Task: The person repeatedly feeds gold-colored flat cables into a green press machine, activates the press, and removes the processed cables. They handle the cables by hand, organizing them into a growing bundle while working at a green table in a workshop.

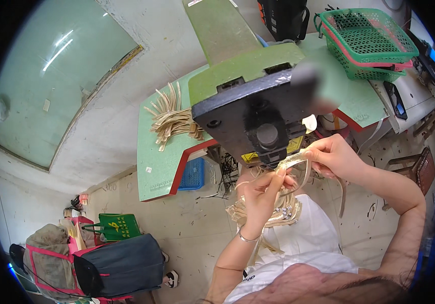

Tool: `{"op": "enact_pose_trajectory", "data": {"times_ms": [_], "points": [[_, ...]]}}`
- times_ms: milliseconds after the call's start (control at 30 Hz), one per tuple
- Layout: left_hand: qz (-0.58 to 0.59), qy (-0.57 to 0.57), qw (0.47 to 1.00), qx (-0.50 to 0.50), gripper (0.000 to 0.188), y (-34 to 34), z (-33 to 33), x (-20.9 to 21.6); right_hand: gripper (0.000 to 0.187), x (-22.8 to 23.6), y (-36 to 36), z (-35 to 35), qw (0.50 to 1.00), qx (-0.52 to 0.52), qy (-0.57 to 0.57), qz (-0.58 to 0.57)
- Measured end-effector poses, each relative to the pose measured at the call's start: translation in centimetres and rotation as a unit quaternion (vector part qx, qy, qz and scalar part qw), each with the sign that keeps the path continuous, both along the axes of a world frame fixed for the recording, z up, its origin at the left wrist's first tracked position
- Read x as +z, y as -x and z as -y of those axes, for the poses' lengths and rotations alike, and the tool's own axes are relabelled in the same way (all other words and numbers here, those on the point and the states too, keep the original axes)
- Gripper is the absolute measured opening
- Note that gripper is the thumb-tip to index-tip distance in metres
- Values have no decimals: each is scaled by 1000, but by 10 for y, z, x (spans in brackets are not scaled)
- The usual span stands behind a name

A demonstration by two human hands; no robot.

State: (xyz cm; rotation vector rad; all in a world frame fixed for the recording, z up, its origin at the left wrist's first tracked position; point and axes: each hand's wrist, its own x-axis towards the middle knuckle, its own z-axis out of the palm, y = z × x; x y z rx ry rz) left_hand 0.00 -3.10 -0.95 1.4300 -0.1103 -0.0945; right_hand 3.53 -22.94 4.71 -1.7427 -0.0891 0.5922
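Observation:
A light beige strap (pixel 293 160) is stretched between my two hands, just below the head of a green and black press machine (pixel 227 104). My left hand (pixel 262 196) pinches one end of it by the machine's lower tip. The fingers of my right hand (pixel 335 156) are closed on the strap further right, and a loose length loops down under them. Across my lap lies a bundle of similar beige straps (pixel 289 212) with small shiny pieces, partly hidden by my left hand. More beige straps (pixel 169 121) are heaped on the table left of the machine.
The machine stands on a green-topped table (pixel 151 172) with a red edge. Green and pink baskets (pixel 369 43) are stacked at the back right. A blue crate (pixel 192 174) sits beneath the table. Bags (pixel 119 266) lie at the lower left, and a brown chair (pixel 422 172) stands at the right.

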Motion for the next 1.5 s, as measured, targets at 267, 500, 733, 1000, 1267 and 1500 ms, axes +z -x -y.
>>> {"op": "enact_pose_trajectory", "data": {"times_ms": [267,500,733,1000,1267,1500], "points": [[47,-4,997,66,25,11,-13,-8,20,-12,-2,-16,994,47,-99,18],[-2,96,983,155,24,30,-19,-27,18,-4,-5,-35,995,54,-21,83],[-12,76,991,110,25,27,-22,-23,18,-8,-4,-30,994,44,-73,74],[-16,74,993,96,25,19,-18,-23,17,-14,0,-24,996,8,-86,19],[-38,74,987,140,25,30,-30,-28,20,-1,-5,-41,995,28,24,97],[146,-247,954,87,18,-15,-44,2,35,26,-23,-43,947,140,160,242]]}}
